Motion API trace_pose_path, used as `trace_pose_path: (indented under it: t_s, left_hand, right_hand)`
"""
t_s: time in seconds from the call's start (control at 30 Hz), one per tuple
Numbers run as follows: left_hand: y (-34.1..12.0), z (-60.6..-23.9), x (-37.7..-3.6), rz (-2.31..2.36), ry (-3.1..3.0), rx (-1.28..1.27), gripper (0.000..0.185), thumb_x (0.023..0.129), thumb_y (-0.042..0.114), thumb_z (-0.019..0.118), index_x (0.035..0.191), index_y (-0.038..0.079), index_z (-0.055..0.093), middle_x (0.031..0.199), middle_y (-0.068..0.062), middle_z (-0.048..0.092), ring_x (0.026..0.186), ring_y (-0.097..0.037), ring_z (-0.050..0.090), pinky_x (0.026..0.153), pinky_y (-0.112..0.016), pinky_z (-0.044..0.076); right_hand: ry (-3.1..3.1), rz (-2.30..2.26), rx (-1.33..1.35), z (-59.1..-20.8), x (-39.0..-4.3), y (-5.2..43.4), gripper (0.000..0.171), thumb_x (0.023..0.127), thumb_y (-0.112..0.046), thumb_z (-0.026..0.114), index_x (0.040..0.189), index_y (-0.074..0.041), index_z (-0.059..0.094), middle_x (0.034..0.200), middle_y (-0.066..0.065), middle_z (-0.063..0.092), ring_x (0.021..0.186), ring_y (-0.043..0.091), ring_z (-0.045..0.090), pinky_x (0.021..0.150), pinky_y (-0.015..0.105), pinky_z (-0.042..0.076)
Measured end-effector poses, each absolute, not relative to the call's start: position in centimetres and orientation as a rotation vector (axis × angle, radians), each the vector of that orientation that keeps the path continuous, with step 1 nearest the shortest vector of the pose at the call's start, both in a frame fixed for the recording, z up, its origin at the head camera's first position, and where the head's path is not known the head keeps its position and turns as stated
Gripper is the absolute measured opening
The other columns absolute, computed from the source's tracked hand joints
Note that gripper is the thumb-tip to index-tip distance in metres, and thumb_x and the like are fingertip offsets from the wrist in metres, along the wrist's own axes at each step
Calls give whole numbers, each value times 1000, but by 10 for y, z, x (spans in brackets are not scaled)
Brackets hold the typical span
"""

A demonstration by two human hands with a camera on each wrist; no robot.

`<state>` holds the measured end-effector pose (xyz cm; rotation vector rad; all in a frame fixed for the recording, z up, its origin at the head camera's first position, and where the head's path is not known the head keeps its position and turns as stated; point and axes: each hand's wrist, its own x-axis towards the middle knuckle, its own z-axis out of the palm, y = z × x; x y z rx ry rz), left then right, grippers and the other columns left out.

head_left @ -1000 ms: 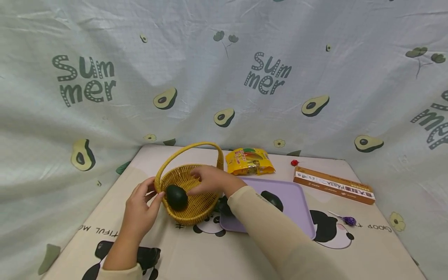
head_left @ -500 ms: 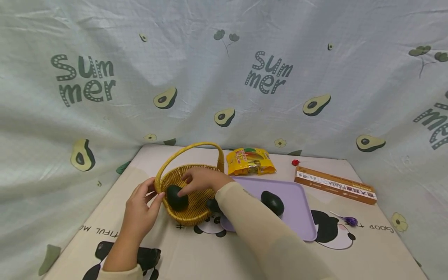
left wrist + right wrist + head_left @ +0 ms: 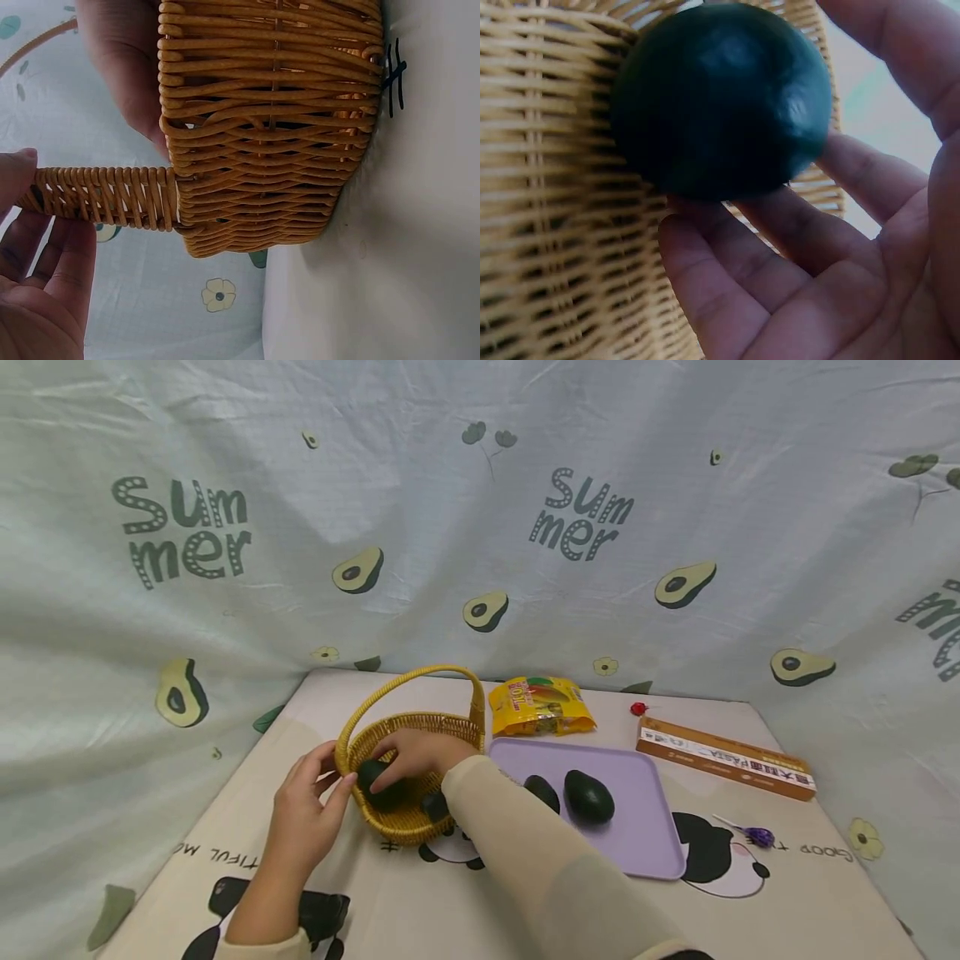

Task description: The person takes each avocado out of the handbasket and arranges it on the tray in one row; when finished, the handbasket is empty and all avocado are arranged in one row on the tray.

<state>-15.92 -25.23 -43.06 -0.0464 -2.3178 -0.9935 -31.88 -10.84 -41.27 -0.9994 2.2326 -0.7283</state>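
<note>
A yellow wicker basket [image 3: 408, 837] with a tall arched handle stands at the left of the table. My left hand [image 3: 306, 810] pinches the lower handle between thumb and fingers; the left wrist view shows this grip beside the woven wall. Inside the basket lies a dark green avocado [image 3: 720, 101], against its left side. My right hand [image 3: 416, 756] reaches in from the right, fingers curled around the avocado with fingertips on its skin. Two more avocados, one whole in view [image 3: 588, 797] and one partly behind my right sleeve [image 3: 542, 790], lie on a lilac tray [image 3: 641, 852].
Behind the tray lies a yellow snack bag [image 3: 540, 706]. A long pasta box [image 3: 723, 758] rests to the right, with a red-wrapped lollipop [image 3: 638, 708] behind it and a purple one [image 3: 759, 837] in front. A printed cloth [image 3: 420, 527] hangs behind the table.
My right hand has moved left and down inside the basket, from beside the avocado to around it. As the sleeve shifted, more of the tray's avocados came into view. My left hand stays on the handle.
</note>
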Motion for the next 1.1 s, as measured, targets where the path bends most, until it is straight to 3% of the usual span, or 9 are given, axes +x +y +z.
trace_pose_path:
  t_s: [0.37, 0.87, 1.1]
  left_hand:
    - [-250, -432, -159, -995, -2321, -47, 48, 94, -1, 71, 139, 2, 54, 122, -15, 61, 117, -30, 65, 96, -39, 57]
    - [-250, -432, -158, -984, -2299, -51, 49, 92, -4, 72, 137, 0, 55, 120, -15, 62, 115, -31, 66, 95, -40, 57]
    - [-250, -429, -158, -973, -2309, -50, 49, 92, -3, 72, 138, 0, 54, 123, -16, 62, 114, -33, 67, 95, -41, 57]
  right_hand:
    - [2240, -790, -911, -421, -313, -117, 50, 84, -33, 86, 128, -17, 68, 112, -6, 66, 97, 11, 62, 87, 27, 57]
    - [2291, -747, -911, -420, -308, -127, 49, 84, -29, 86, 129, -21, 68, 120, -8, 66, 103, 8, 60, 93, 28, 56]
    - [2321, -798, -943, -411, -308, -122, 50, 89, -27, 82, 135, -16, 65, 130, 2, 66, 103, 10, 61, 91, 28, 57]
